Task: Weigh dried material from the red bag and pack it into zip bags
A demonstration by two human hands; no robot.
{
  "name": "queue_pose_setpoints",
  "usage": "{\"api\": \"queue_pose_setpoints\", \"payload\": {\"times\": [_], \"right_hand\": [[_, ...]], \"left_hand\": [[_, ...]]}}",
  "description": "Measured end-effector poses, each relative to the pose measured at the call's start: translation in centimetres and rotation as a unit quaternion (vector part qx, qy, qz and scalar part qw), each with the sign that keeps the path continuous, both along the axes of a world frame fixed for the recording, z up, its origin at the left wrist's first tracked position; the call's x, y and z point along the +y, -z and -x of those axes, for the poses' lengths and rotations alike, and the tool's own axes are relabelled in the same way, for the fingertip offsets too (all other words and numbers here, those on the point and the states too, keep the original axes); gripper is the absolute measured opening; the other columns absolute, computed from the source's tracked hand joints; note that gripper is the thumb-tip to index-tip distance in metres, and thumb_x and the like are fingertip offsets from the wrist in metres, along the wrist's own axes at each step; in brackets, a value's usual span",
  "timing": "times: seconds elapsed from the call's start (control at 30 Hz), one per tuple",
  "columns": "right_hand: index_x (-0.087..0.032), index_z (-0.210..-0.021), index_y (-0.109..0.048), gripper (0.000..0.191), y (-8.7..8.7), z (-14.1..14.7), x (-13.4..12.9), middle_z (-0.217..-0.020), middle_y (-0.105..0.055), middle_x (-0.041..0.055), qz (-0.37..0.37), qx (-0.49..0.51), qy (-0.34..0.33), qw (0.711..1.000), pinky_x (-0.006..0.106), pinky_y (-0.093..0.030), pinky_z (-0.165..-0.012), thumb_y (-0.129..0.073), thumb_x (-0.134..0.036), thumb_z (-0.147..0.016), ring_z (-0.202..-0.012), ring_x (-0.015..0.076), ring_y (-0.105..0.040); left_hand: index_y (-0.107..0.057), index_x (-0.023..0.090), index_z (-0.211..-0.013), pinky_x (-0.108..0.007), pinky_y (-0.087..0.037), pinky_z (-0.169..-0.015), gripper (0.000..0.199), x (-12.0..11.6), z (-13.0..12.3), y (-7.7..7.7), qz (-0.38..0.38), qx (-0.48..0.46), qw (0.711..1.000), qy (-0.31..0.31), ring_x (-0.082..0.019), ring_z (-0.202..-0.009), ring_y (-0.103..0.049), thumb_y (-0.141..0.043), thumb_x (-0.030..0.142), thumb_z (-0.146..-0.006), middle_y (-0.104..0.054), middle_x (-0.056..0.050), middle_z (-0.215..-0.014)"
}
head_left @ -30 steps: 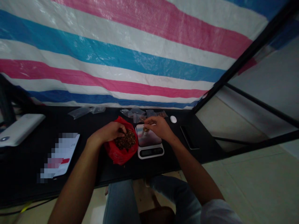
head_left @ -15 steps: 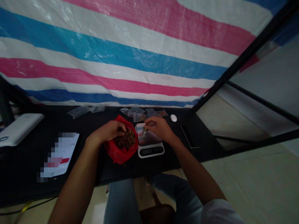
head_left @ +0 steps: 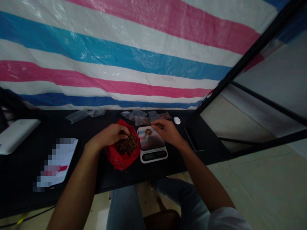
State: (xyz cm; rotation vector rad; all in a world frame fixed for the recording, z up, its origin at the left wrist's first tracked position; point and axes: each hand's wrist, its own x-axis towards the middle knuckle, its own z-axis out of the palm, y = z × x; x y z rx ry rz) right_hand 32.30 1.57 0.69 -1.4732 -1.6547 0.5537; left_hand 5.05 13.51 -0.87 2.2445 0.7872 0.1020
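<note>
My left hand (head_left: 116,133) lies over the far left rim of a red plastic bag (head_left: 116,159). Its fingers are curled together above the dried brown bits (head_left: 127,144) inside; what they pinch is hidden. Beside the bag stands a white kitchen scale (head_left: 153,156) with a shiny metal plate. A small cup-like holder (head_left: 148,132) with brown bits at its top is on that plate. Just right of it, above the plate, my right hand (head_left: 165,129) has thumb and fingertips drawn together. Anything between them is too small to make out.
Clear plastic bags (head_left: 144,120), some with brown contents, lie along the back of the black table (head_left: 112,179). To the right are a white mouse-shaped object (head_left: 177,120) and a dark phone (head_left: 193,139). A lit tablet (head_left: 63,163) and a white device (head_left: 18,135) lie left.
My right hand has shifted away from the small holder on the scale, leaving its top with the brown bits in plain view. My left hand stays at the bag.
</note>
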Motion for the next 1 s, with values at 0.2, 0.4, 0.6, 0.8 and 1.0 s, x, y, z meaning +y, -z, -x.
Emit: {"api": "queue_pose_setpoints", "payload": {"times": [0.2,0.4,0.6,0.8,1.0], "right_hand": [[-0.017,-0.097,-0.078,0.016,1.8,-0.6,-1.4,-0.098,-0.08,0.0073,0.001,-0.002,0.028,1.0,0.028,-0.054,-0.074,-0.066,-0.026,-0.093,-0.08,0.0164,-0.07],[-0.018,-0.094,-0.078,0.011,3.0,-0.4,-2.1,-0.089,-0.075,0.0043,-0.021,-0.011,0.008,1.0,0.024,-0.048,-0.065,-0.07,-0.024,-0.091,-0.071,0.013,-0.063],[-0.019,-0.095,-0.078,0.01,2.7,-0.1,-1.8,-0.09,-0.075,0.0038,-0.026,-0.031,-0.003,0.999,0.024,-0.048,-0.069,-0.069,-0.019,-0.09,-0.074,0.0129,-0.062],[-0.018,-0.094,-0.077,0.01,1.6,0.6,-2.1,-0.089,-0.074,0.0047,-0.061,-0.026,0.01,0.998,0.026,-0.05,-0.072,-0.067,-0.021,-0.093,-0.074,0.0139,-0.062],[-0.02,-0.101,-0.077,0.011,0.6,3.3,-2.0,-0.093,-0.074,0.0045,-0.06,-0.06,-0.061,0.994,0.028,-0.053,-0.08,-0.068,-0.019,-0.094,-0.08,0.0148,-0.066]], "left_hand": [[-0.078,0.019,-0.106,-0.027,-0.055,-0.089,0.028,-0.4,-0.2,-0.5,0.006,-0.006,1.0,0.0,-0.022,-0.097,-0.075,-0.061,0.033,-0.089,-0.081,-0.005,-0.108],[-0.075,0.019,-0.102,-0.028,-0.056,-0.088,0.025,-0.6,-0.4,-0.6,-0.001,-0.015,1.0,-0.012,-0.022,-0.096,-0.075,-0.062,0.035,-0.089,-0.081,-0.006,-0.106],[-0.076,0.019,-0.103,-0.027,-0.056,-0.087,0.026,-0.7,-0.5,-0.6,-0.008,-0.028,0.999,-0.014,-0.022,-0.095,-0.075,-0.061,0.036,-0.09,-0.081,-0.006,-0.105],[-0.079,0.019,-0.105,-0.027,-0.056,-0.093,0.029,-1.1,-0.8,-1.2,0.002,-0.073,0.997,-0.01,-0.021,-0.099,-0.074,-0.063,0.039,-0.091,-0.081,-0.005,-0.108],[-0.08,0.018,-0.108,-0.031,-0.058,-0.093,0.035,-1.5,-1.1,-1.5,0.065,-0.114,0.991,-0.024,-0.023,-0.099,-0.075,-0.067,0.045,-0.089,-0.082,-0.006,-0.108]]}}
